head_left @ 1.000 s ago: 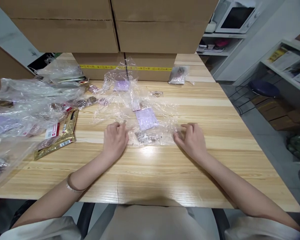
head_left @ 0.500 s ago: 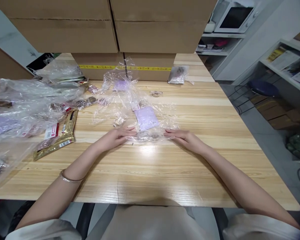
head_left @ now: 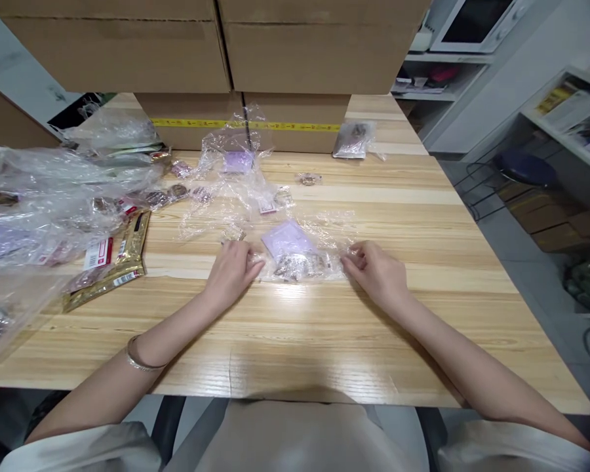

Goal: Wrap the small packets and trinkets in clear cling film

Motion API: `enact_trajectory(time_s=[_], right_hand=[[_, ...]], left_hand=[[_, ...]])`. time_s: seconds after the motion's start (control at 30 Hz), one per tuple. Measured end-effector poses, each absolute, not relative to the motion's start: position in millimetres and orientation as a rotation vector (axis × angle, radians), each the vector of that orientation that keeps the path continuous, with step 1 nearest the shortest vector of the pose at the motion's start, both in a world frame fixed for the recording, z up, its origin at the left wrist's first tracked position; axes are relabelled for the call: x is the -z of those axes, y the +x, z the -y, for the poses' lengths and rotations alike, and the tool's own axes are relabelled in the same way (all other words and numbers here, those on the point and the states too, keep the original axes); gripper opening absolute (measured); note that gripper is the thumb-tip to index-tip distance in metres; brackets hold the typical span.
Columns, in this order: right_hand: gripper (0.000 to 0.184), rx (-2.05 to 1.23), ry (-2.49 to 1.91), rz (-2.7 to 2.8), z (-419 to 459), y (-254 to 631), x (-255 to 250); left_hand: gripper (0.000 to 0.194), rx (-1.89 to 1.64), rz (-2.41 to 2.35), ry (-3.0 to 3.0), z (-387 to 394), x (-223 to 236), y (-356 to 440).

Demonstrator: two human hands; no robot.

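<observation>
A clear plastic bag [head_left: 333,229] lies flat on the table in front of me. Inside or under its film are a lilac packet [head_left: 288,240] and, along the near edge, small dark wrapped pieces [head_left: 301,265] that I cannot make out well. My left hand [head_left: 232,270] is closed on the bag's left near corner, thumb against fingers. At the right near corner my right hand [head_left: 375,270] pinches the film in the same way. A small white label card [head_left: 267,205] shows through crumpled film just behind the lilac packet.
Crumpled clear bags [head_left: 73,190] pile up at the left, with a gold packet [head_left: 130,252] beside them. Cardboard boxes [head_left: 295,59] stand across the back, marked by a yellow tape measure [head_left: 295,126]. A silver pouch [head_left: 353,139] and a small wrapped piece [head_left: 309,178] lie towards the back.
Both hands have gone from flat, stretched fingers to pinching the bag's near corners. The lilac packet has turned, and the dark pieces at the near edge show more plainly.
</observation>
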State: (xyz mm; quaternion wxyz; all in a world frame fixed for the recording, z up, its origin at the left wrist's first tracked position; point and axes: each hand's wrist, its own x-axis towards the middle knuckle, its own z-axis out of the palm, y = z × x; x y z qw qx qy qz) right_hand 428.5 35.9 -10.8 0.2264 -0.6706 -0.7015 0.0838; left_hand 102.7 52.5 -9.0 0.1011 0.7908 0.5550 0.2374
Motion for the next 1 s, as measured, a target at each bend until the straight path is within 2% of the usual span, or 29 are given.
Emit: enact_trajectory(time_s=[0.03, 0.1, 0.17, 0.23, 0.3, 0.43, 0.6, 0.67, 0.73, 0.83, 0.9, 1.0], right_hand=[[0.035, -0.095, -1.770, 1.979, -35, 429, 10], [0.041, -0.012, -1.479, 2.171, -35, 433, 6], [0.049, -0.189, -1.146, 2.423, -35, 440, 2], [0.061, -0.426, -0.952, 2.561, -36, 445, 1], [0.059, -0.554, -0.966, 2.547, -39, 448, 4], [0.034, -0.701, -1.147, 2.343, -50, 453, 12], [0.035, -0.777, -1.444, 1.943, -82, 450, 11], [0.033, -0.780, -1.546, 1.906, -99, 443, 13], [0.027, -0.653, -1.698, 1.943, -111, 436, 15], [0.024, -0.130, -1.781, 2.033, -115, 430, 17], [0.032, 0.107, -1.567, 2.150, -109, 434, 16], [0.045, -0.002, -1.102, 2.443, -100, 448, 17]], left_hand=[[0.017, -0.772, -1.619, 2.423, -52, 8, 101], [0.023, -0.799, -1.335, 2.606, -52, 5, 97], [0.041, -0.611, -0.963, 2.686, -54, 1, 91], [0.058, -0.377, -0.831, 2.660, -58, -1, 86], [0.056, -0.266, -0.904, 2.604, -63, 1, 84], [0.038, -0.380, -1.015, 2.406, -76, 3, 85], [0.040, -0.567, -1.284, 2.081, -99, -6, 99], [0.035, -0.601, -1.428, 2.053, -110, -5, 109], [0.023, -0.591, -1.596, 2.095, -120, -1, 120], [0.023, -0.678, -1.784, 2.352, -124, 4, 129], [0.027, -0.771, -1.593, 2.628, -122, 4, 128], [0.040, -0.612, -1.038, 2.848, -121, 1, 119]])
